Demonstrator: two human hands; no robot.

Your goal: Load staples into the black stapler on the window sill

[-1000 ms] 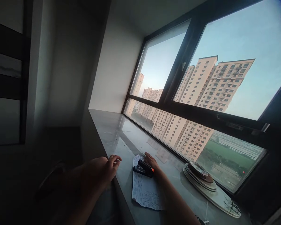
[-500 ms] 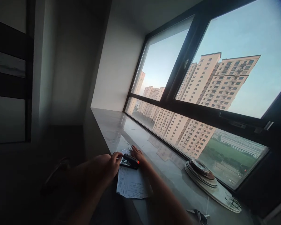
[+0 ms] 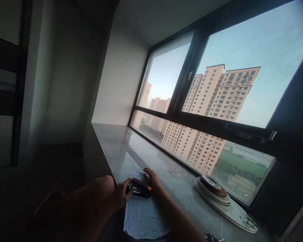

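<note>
The black stapler point(image 3: 140, 188) lies crosswise on a written sheet point(image 3: 143, 218), long axis running left to right, orange-marked end toward the right forearm. The left hand point(image 3: 123, 193) has bent fingers closed on its left end, near the sill's edge. The right hand point(image 3: 152, 177) spreads loosely, holding nothing, by the sheet's top. The sill point(image 3: 116, 137) stretches on beyond; plates point(image 3: 212, 191) stand stacked rightward.

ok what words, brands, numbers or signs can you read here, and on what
None can be read for certain.
White paper sheet bearing dark lines of writing: too small and blurred to read.
Black stapler with an orange-red tip: pale marks on its side, too blurred to read.
</note>
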